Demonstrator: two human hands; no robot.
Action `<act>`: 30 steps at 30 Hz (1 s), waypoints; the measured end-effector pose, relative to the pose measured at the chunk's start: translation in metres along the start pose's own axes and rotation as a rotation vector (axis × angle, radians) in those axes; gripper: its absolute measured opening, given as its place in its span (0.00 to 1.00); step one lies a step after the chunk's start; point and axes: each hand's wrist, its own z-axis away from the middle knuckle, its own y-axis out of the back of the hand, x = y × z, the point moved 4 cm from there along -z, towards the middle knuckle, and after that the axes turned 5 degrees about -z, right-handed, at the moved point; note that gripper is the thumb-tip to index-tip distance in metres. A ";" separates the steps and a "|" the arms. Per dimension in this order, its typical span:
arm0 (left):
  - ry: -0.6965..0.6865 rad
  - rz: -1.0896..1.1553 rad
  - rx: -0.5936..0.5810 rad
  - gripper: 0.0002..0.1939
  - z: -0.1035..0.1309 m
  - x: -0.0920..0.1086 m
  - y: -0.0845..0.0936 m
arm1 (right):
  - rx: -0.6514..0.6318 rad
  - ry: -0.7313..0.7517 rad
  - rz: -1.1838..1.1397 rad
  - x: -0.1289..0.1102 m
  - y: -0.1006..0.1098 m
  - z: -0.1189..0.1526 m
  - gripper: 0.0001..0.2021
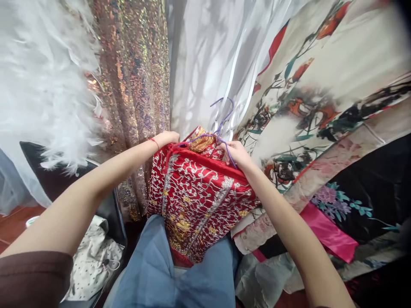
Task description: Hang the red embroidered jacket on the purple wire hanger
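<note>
A red garment (195,188) with silver and gold embroidery hangs between my knees, its top edge level with my hands. A purple wire hanger (224,122) sits at its top opening, hook pointing up. Gold trim (202,143) shows inside the opening. My left hand (168,139), a thin red string on its wrist, is closed at the garment's upper left corner beside a red strap. On the other side, my right hand (234,154) has its fingers closed around the hanger's right arm at the garment's edge. Several fingertips of both hands are hidden.
White feathers (64,85) and a sequined dress (135,77) hang at the left. White sheer fabric (202,55) hangs behind the hanger. A cream floral-printed garment (321,77) and black embroidered cloth (369,188) fill the right. White dotted fabric (93,261) lies on a black chair at lower left.
</note>
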 end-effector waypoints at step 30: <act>0.039 -0.254 0.351 0.20 0.107 -0.095 0.010 | -0.095 0.020 0.317 -0.018 -0.011 0.007 0.17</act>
